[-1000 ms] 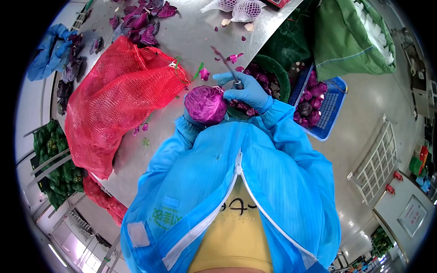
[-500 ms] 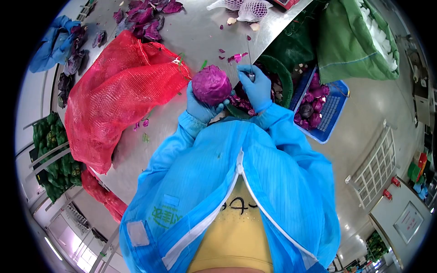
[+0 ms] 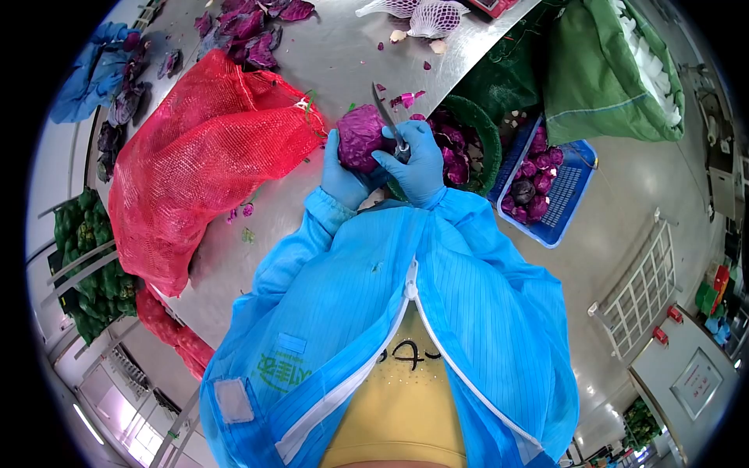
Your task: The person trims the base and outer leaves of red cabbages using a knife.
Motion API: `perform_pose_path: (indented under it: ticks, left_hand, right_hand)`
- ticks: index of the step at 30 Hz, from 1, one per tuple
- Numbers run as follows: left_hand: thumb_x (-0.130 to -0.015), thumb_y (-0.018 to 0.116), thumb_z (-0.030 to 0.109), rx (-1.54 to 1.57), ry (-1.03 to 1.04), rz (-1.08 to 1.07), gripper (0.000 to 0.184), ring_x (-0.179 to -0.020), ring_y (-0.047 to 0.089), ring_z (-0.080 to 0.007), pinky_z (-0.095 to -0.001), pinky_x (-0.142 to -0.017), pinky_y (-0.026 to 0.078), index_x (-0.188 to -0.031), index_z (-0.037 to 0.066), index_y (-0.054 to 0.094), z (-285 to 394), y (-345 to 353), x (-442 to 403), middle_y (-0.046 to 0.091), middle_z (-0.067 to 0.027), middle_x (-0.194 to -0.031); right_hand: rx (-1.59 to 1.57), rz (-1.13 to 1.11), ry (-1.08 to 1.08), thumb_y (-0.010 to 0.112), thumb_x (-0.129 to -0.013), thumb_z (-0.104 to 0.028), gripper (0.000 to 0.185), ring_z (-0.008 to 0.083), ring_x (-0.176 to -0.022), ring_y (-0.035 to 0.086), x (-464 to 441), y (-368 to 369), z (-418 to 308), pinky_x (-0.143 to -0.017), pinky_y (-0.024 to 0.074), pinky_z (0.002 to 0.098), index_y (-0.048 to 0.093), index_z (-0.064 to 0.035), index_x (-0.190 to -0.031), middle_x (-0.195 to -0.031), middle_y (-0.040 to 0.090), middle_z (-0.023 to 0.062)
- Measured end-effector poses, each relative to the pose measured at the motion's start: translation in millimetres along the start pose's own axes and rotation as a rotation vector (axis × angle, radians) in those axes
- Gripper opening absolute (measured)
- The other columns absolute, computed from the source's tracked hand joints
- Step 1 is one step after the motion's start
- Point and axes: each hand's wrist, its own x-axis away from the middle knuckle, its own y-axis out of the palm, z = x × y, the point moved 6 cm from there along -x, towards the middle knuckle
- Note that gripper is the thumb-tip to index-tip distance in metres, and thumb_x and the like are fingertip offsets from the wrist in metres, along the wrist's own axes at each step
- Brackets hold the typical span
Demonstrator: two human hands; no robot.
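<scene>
A round red cabbage [image 3: 360, 139] rests in my left hand [image 3: 342, 176], whose gloved fingers cup it from the left and below. In my right hand [image 3: 421, 162], also in a blue glove, is a knife [image 3: 384, 111] gripped by its handle. Its blade points up and to the left, passing in front of the cabbage's right side. My right thumb reaches to the cabbage; whether it presses on the leaves I cannot tell. Purple leaf scraps [image 3: 406, 99] lie on the steel table just beyond.
A red mesh sack [image 3: 203, 168] lies left of my hands. At right stand a green tub [image 3: 490, 140] of purple leaves and a blue crate [image 3: 572, 191] holding several red cabbages. Loose leaves [image 3: 250, 39] and foam-netted items [image 3: 434, 19] lie farther up the steel table [image 3: 331, 74].
My right hand has moved left and down to the cabbage, and the knife has tilted left with its blade now beside it. The cabbage has shifted slightly in my left hand.
</scene>
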Motion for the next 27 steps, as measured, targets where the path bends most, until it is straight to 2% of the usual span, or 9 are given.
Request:
perform_pose_path:
  ticks: [2,5,7,11,13,18,20,27]
  left_hand:
    - [-0.086,0.041,0.067,-0.011,-0.001,-0.001,0.076,-0.121,0.048,-0.0334,-0.0535,-0.103,0.036,-0.136,0.012,0.04,0,3,0,0.049,-0.015,-0.132]
    - [-0.087,0.041,0.066,-0.033,-0.004,0.005,0.073,-0.121,0.048,-0.0332,-0.0538,-0.104,0.036,-0.137,0.012,0.04,0,6,0,0.05,-0.0151,-0.131]
    - [-0.089,0.034,0.065,-0.047,0.012,0.037,0.075,-0.125,0.044,-0.0333,-0.0517,-0.108,0.031,-0.138,0.009,0.037,0,7,-1,0.046,-0.016,-0.135]
    - [-0.089,0.037,0.064,-0.07,-0.007,0.044,0.073,-0.126,0.044,-0.0323,-0.0505,-0.109,0.03,-0.138,0.009,0.038,0,3,-1,0.046,-0.0153,-0.135]
    - [-0.088,0.042,0.063,-0.02,0.004,0.058,0.07,-0.119,0.051,-0.0316,-0.0538,-0.099,0.041,-0.135,0.011,0.041,0,4,-1,0.051,-0.0152,-0.13]
    - [-0.089,0.042,0.062,0.009,-0.038,0.086,0.067,-0.117,0.051,-0.0311,-0.0542,-0.099,0.041,-0.135,0.012,0.041,0,4,-2,0.051,-0.0144,-0.129]
    - [-0.09,0.041,0.061,0.022,-0.051,0.103,0.066,-0.117,0.051,-0.031,-0.054,-0.099,0.041,-0.135,0.012,0.041,0,0,-3,0.051,-0.0141,-0.129]
    - [-0.091,0.042,0.057,0.024,-0.045,0.151,0.062,-0.115,0.052,-0.0291,-0.0507,-0.099,0.042,-0.134,0.012,0.042,-4,-2,-2,0.052,-0.0123,-0.128]
  right_hand:
    - [-0.071,0.072,0.015,0.079,-0.07,-0.013,0.04,0.0136,-0.07,0.049,0,-2,3,-0.063,0.0435,0.0246,0.061,-0.0088,-0.106,-0.09,0.048,0.0039]
    - [0.016,0.064,-0.096,0.08,-0.07,-0.015,0.038,0.0126,-0.07,0.048,-2,-1,-5,-0.061,0.0422,0.0249,0.061,-0.0086,-0.103,-0.088,0.047,0.0033]
    - [0.011,0.043,-0.064,0.08,-0.07,-0.016,0.038,0.0129,-0.069,0.047,-3,1,1,-0.06,0.0417,0.0252,0.062,-0.009,-0.103,-0.088,0.047,0.0033]
    - [0.056,-0.019,-0.068,0.079,-0.071,-0.016,0.038,0.0138,-0.067,0.045,-6,1,5,-0.058,0.0407,0.0258,0.063,-0.0101,-0.106,-0.086,0.045,0.0032]
    - [0.056,-0.011,-0.085,0.078,-0.072,-0.016,0.038,0.0143,-0.068,0.047,-4,1,3,-0.059,0.0419,0.0263,0.064,-0.0097,-0.106,-0.087,0.046,0.0038]
    - [0.115,-0.039,-0.163,0.077,-0.072,-0.017,0.038,0.0168,-0.072,0.054,-5,-1,2,-0.063,0.0466,0.0284,0.064,-0.01,-0.107,-0.092,0.05,0.0053]
    - [0.165,-0.118,-0.194,0.075,-0.075,-0.022,0.033,0.0223,-0.074,0.061,-6,1,3,-0.062,0.0496,0.032,0.064,-0.015,-0.106,-0.097,0.053,0.007]
    - [0.289,-0.242,-0.146,0.074,-0.074,-0.023,0.033,0.027,-0.077,0.061,-12,5,6,-0.066,0.0509,0.0354,0.061,-0.0141,-0.102,-0.101,0.053,0.0079]
